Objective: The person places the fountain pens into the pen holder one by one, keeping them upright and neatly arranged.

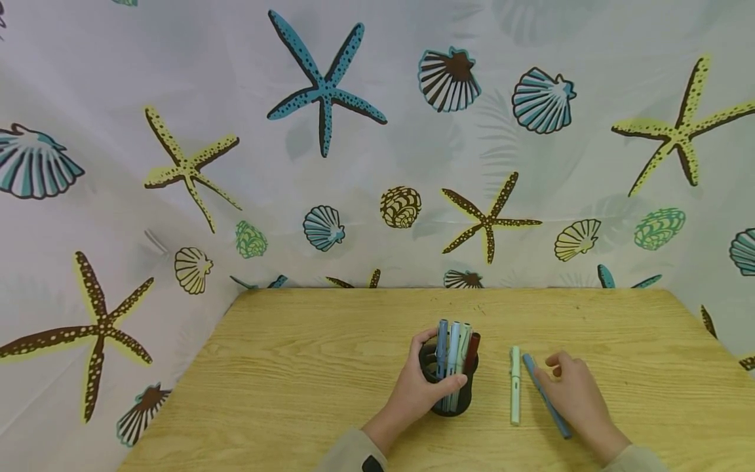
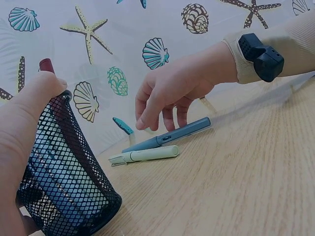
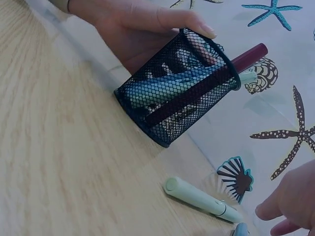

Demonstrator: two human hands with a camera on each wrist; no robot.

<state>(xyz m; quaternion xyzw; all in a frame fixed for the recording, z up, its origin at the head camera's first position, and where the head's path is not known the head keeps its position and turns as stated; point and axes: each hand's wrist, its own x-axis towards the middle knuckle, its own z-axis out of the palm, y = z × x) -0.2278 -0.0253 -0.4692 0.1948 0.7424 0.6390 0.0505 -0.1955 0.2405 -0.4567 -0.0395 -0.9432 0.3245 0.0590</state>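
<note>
My left hand [image 1: 415, 388] grips a black mesh pen cup [image 1: 464, 398], its thumb across the near side. Several pens stand in the cup: a blue pen [image 1: 442, 346], a light blue pen [image 1: 453, 347], a pale green pen and a dark red pen [image 1: 472, 352]. On the tabletop to the cup's right lies another pale green pen [image 1: 516, 393], with a second blue pen [image 2: 184, 132] slanting beside it. My right hand [image 1: 577, 391] hovers at that blue pen, fingers loosely bent and pointing down, holding nothing.
The wooden table [image 1: 295, 367] reaches back to a hanging cloth [image 1: 366, 164] printed with starfish and shells, which also closes off both sides. A black device [image 2: 261, 56] is strapped on the right wrist over a beige sleeve [image 2: 300, 37].
</note>
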